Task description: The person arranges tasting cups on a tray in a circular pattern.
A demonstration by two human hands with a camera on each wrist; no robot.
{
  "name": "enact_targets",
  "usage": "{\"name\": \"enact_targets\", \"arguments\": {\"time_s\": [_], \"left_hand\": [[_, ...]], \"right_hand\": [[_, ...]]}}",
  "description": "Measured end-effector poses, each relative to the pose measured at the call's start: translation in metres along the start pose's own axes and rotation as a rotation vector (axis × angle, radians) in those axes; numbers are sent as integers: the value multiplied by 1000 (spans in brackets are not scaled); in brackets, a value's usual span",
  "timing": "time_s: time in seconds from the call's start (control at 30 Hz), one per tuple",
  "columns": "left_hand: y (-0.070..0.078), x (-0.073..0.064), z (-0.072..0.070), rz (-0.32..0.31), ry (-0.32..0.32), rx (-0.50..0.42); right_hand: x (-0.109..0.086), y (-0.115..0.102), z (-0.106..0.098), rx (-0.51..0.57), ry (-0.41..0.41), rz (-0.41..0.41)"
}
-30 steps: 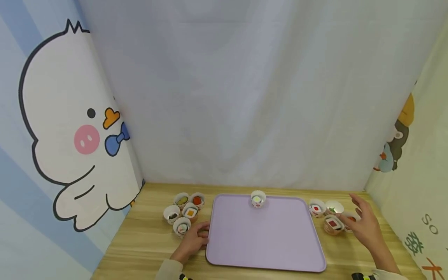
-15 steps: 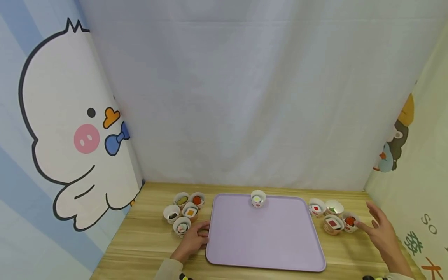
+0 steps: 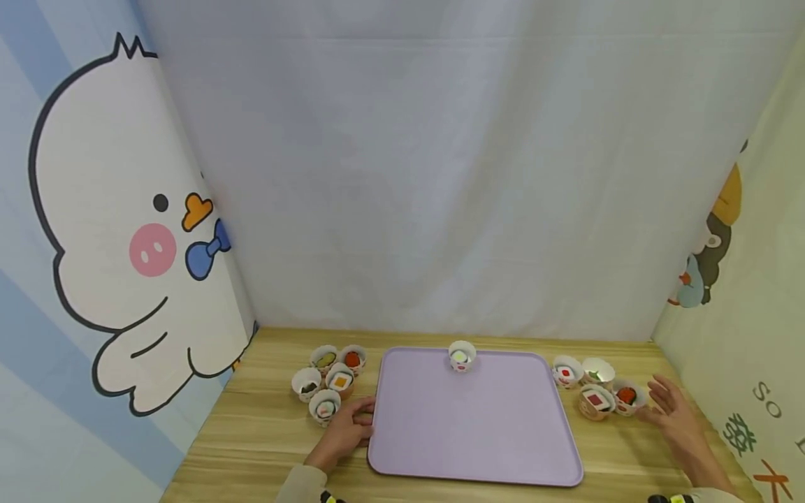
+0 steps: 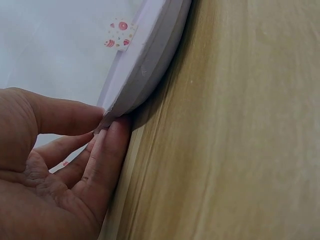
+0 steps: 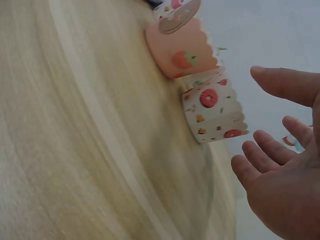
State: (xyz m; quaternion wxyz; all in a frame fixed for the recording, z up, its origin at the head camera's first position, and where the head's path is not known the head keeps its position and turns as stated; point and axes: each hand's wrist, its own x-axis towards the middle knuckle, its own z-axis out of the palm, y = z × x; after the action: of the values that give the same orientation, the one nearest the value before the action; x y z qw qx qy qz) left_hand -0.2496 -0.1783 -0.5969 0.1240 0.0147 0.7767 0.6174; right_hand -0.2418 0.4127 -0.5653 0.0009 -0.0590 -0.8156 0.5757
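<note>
The tray (image 3: 474, 419) is plain lilac, the worktop (image 3: 245, 440) tan with wood grain. One white cup (image 5: 215, 111) carries red doughnut prints, the peach cup (image 5: 176, 44) a red strawberry. The cartoon bird (image 3: 103, 154) is white, outlined in black.

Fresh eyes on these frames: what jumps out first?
Probably the large white pink-cheeked cartoon bird, down the head view's left side. Then the rectangular lilac tray on the wood-grain table, with one small white patterned paper cup at its far edge and the person's left hand pinching its left rim.
</note>
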Motion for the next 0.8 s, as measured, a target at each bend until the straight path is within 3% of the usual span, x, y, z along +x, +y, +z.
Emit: {"name": "enact_targets", "arguments": {"time_s": [0.2, 0.43, 0.8], "left_hand": [[1, -1, -1, 1, 5, -2], [4, -4, 0, 3, 0, -14], [3, -4, 0, 6, 8, -1]], "right_hand": [[7, 7, 4, -31, 5, 11], [15, 3, 6, -7, -43, 158], [20, 12, 17, -5, 37, 94]]}}
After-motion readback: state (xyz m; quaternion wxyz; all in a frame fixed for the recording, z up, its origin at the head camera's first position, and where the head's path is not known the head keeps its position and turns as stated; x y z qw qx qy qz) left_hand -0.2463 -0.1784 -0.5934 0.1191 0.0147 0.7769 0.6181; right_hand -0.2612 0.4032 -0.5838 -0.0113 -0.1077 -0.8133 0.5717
